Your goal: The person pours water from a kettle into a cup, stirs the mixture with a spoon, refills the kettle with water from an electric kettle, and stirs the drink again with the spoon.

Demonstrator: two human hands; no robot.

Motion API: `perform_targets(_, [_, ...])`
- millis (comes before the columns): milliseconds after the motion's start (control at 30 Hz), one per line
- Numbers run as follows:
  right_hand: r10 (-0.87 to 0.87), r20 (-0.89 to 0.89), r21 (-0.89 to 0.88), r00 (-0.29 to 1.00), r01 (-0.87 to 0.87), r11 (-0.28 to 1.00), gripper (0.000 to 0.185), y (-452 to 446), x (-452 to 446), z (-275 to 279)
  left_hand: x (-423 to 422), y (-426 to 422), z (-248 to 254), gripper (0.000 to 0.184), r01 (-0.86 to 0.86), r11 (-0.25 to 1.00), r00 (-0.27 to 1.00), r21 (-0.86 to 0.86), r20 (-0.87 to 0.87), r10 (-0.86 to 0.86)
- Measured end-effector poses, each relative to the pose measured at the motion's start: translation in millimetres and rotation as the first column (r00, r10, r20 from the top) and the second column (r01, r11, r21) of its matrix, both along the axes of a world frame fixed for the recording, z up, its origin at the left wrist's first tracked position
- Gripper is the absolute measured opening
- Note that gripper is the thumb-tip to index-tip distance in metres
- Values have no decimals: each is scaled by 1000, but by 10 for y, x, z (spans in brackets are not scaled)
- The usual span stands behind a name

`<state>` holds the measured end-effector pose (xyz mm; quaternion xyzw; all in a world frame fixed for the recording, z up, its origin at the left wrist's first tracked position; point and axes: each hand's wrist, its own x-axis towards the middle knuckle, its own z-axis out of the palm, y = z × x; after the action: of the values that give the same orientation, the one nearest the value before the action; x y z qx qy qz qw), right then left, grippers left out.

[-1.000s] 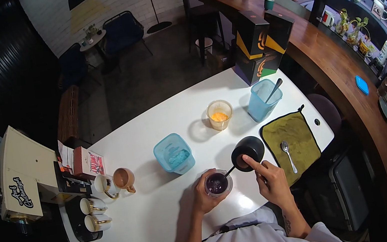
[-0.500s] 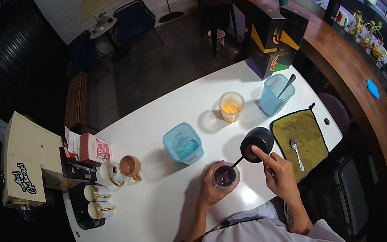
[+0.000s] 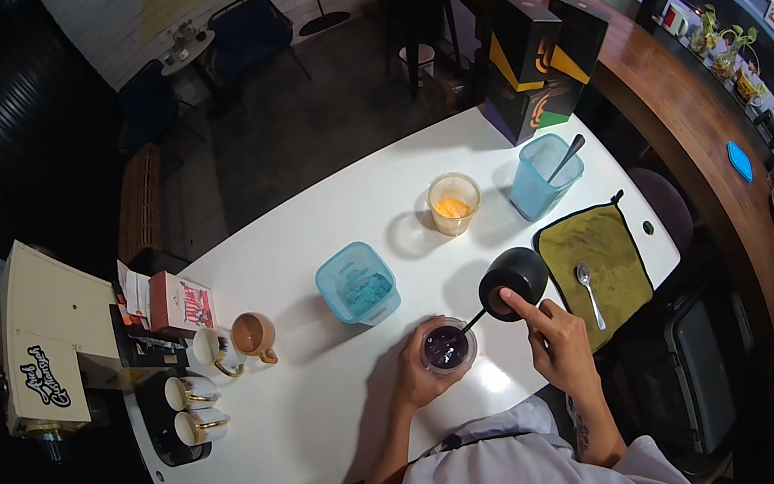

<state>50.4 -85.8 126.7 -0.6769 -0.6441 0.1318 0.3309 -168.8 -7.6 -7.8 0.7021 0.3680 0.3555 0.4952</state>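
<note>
My left hand (image 3: 417, 369) is wrapped around a clear glass (image 3: 466, 356) on the white table, holding it from its left side. Dark purple liquid (image 3: 444, 346) with glossy highlights lies inside. With my right hand (image 3: 556, 337) I grip a black gooseneck kettle (image 3: 519, 274), one finger stretched onto its top. The kettle tilts left, and its thin spout (image 3: 477, 321) reaches over the glass's rim. Whether a stream flows is too small to make out. Beyond the glass stands a light blue plastic container (image 3: 333, 286) with bluish contents.
A cup with yellow-orange contents (image 3: 455, 193) and a blue container (image 3: 526, 194) holding a dark-handled utensil stand farther back. A spoon (image 3: 589, 293) lies on an olive cloth (image 3: 616, 246) at right. Mugs (image 3: 201, 425), a brown cup (image 3: 253, 336) and a beige machine (image 3: 54, 315) are at left.
The view has shifted slightly. The kettle stays tilted with its spout at the glass, and both hands keep their grip. The dark liquid's surface looks smoother and shinier.
</note>
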Motion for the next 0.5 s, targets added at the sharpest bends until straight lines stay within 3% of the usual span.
perform_targets(167, [-2,-55,-15,999,1,1000,88,-61,-23,-41,13,5,58,78,18,998,998,-52,62,-14])
perform_targets(267, [-17,-73,2,997,17,1000,87,-49,-34,1,-6,21,91,86,33,998,996,56,-83,-28])
perform_targets(500, [-20,-12,-39,1000,20,999,84,-62,-17,-25,-5,12,-10,85,40,999,999,27,28,-41])
